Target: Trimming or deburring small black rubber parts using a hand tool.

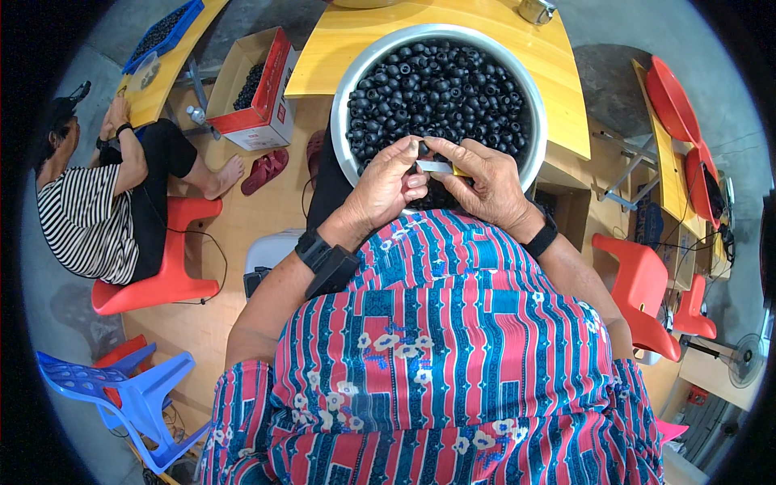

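Note:
A large metal basin (540,113) in front of me holds many small, round, hollow black plastic parts (440,93). Over its near edge, my left hand (386,181) pinches one small black part (423,149) between thumb and fingers. My right hand (491,179) is closed around a small knife (435,166) with a pale blade and a bit of yellow handle showing. The blade lies just below the pinched part, pointing toward my left hand; whether it touches the part is hard to tell. Both hands are close together, fingertips almost meeting.
Beneath the basin is a yellow table (315,69) with a metal cup (536,10). Leftward, another person (89,202) sits on a red chair (174,263) near a red-and-white carton (267,121) and a blue chair (145,396). Red basins (672,97) and red stools (634,295) stand right.

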Tool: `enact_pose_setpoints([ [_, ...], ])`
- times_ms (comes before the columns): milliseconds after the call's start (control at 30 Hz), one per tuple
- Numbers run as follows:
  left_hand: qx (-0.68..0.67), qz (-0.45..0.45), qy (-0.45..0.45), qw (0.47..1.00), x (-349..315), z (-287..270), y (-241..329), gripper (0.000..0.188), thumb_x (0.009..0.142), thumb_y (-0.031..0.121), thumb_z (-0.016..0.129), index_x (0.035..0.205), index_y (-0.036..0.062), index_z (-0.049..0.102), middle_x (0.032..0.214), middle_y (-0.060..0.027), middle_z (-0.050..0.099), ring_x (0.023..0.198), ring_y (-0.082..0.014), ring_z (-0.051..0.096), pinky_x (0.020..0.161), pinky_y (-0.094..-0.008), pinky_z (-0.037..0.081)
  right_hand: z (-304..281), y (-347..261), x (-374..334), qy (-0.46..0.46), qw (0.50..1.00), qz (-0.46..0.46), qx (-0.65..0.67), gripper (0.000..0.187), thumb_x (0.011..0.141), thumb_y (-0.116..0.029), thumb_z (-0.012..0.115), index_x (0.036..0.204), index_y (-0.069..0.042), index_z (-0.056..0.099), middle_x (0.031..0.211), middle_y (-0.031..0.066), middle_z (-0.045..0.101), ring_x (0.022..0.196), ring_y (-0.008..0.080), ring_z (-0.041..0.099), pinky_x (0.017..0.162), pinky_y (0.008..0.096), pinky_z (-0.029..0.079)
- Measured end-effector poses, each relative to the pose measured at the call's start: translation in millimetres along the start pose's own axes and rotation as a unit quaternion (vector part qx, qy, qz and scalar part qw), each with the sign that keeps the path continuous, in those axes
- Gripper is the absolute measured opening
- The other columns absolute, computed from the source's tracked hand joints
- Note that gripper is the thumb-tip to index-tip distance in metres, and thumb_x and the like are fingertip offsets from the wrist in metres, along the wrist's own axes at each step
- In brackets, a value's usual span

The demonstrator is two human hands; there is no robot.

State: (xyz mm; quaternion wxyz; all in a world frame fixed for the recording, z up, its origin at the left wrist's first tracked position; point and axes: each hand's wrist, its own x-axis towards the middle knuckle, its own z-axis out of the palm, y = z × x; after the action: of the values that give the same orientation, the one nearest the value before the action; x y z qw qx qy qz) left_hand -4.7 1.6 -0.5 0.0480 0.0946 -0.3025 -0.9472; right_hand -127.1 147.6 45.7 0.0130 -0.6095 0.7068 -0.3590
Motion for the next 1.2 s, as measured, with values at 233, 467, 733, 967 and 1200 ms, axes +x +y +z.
enact_pose_setpoints([
  [233,0.002,-0.003,-0.016,1.0,0.7,-1.1,0.2,0.021,0.103,0.023,0.042,0.112,0.0074,0.053,0.089,0.0003,0.048,0.065,-0.0047,0.039,0.056,-0.019,0.036,-0.1,-2.2,1.0,-0.002,0.999,-0.009,-0.034,0.051,0.076,-0.016,0.071,0.125,-0.018,0.06,0.072,0.0063,0.055,0.064,0.0254,0.059,0.056,0.0364,0.048],
  [467,0.016,0.001,-0.015,1.0,1.2,-3.4,0.1,0.023,0.103,0.027,0.042,0.107,0.0083,0.054,0.088,0.0012,0.047,0.065,-0.0042,0.037,0.056,-0.0181,0.035,-1.4,-2.4,0.5,0.001,0.998,-0.035,-0.052,0.052,0.075,-0.014,0.07,0.126,-0.019,0.06,0.069,0.0062,0.051,0.061,0.0254,0.057,0.055,0.0368,0.048],
  [733,-0.063,0.061,-0.045,0.995,-1.4,-4.2,13.3,0.02,0.101,0.026,0.046,0.104,0.0076,0.055,0.083,-0.0002,0.046,0.066,-0.0082,0.041,0.055,-0.0203,0.035,5.2,10.6,-1.3,0.085,0.993,0.082,0.007,0.016,0.077,-0.012,0.068,0.093,-0.008,0.069,0.078,0.012,0.061,0.072,0.0311,0.062,0.064,0.0378,0.05],
  [967,-0.042,0.1,-0.03,0.994,-3.9,-4.3,22.4,0.024,0.103,0.029,0.041,0.107,0.0068,0.051,0.088,-0.0029,0.047,0.068,-0.0087,0.041,0.056,-0.0201,0.036,11.3,17.0,-4.6,-0.1,0.986,0.042,0.127,0.017,0.077,-0.012,0.071,0.092,-0.007,0.069,0.082,0.0115,0.062,0.076,0.0301,0.062,0.068,0.037,0.049],
  [1200,-0.035,0.094,-0.042,0.994,-4.2,-9.6,23.6,0.024,0.102,0.029,0.042,0.108,0.0064,0.049,0.088,-0.0022,0.045,0.067,-0.0074,0.039,0.053,-0.0186,0.033,11.4,4.1,4.5,-0.251,0.96,0.024,0.125,0.03,0.078,-0.01,0.069,0.107,-0.014,0.068,0.087,0.0113,0.061,0.079,0.0319,0.063,0.07,0.0402,0.05],
])
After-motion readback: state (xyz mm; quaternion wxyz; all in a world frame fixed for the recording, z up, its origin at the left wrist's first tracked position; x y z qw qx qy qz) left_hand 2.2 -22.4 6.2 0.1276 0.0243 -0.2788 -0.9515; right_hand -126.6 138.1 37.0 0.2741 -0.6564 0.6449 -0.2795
